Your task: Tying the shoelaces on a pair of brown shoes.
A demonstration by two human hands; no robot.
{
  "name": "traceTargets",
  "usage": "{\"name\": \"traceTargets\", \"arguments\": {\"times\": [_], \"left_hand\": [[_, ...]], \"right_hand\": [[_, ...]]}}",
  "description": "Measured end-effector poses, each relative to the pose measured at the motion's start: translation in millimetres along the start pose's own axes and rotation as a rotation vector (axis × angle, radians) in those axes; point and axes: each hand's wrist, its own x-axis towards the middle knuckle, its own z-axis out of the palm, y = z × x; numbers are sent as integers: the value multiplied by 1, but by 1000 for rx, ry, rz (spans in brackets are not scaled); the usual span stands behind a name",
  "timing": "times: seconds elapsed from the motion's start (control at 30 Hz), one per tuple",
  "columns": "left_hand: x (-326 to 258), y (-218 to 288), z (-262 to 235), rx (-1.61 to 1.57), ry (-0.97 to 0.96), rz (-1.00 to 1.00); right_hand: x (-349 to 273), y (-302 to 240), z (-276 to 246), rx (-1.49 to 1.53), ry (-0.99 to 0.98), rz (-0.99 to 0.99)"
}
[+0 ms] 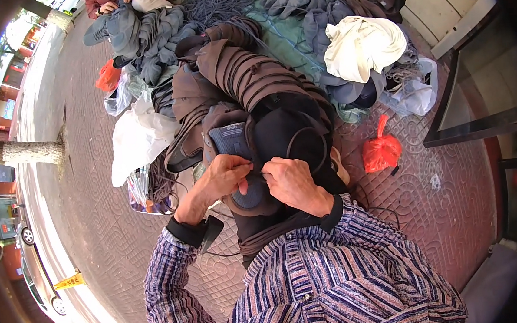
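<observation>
Over my lap lies a shoe upper [232, 138] in dark grey and brown, with a ribbed grey panel. My left hand [226, 175] is at its lower edge, thumb and fingers pinched together. Right beside it, my right hand [295, 183] is also closed in a pinch, knuckles up. What sits between the fingertips is too small to make out. A thin dark cord loop [289, 151] curves over the black cloth [277, 129] beyond my right hand. Just past my hands, a long row of nested brown shoe uppers [251, 71] stretches away.
Grey uppers [133, 35] are piled at the far left, near another person's hand [108, 7]. Dark laces [218, 2] lie in a heap at the back. White cloth [363, 45] tops a pile at right. A red plastic bag [381, 152] and a glass-panelled frame [477, 89] stand at right.
</observation>
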Motion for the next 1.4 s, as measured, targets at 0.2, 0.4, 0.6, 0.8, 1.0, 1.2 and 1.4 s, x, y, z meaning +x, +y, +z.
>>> {"name": "traceTargets", "arguments": {"times": [0.2, 0.4, 0.6, 0.8, 1.0, 1.2, 1.4], "left_hand": [[7, 2, -5, -62, -116, -34], [2, 7, -7, 105, -192, 9], [22, 15, -7, 590, -178, 171], [31, 16, 4, 687, -98, 97], [34, 10, 4, 973, -18, 347], [8, 27, -17, 1229, 249, 502], [-21, 15, -34, 303, 211, 366]], "right_hand": [[5, -7, 0, -121, -58, 25], [-2, -5, 8, -126, -63, 18], [1, -1, 0, -150, -101, 17], [3, -7, 9, -137, -90, 49], [3, 1, 21, 28, 46, 50], [17, 2, -7, 404, 76, 44], [52, -14, -7, 908, -203, 161]]}}
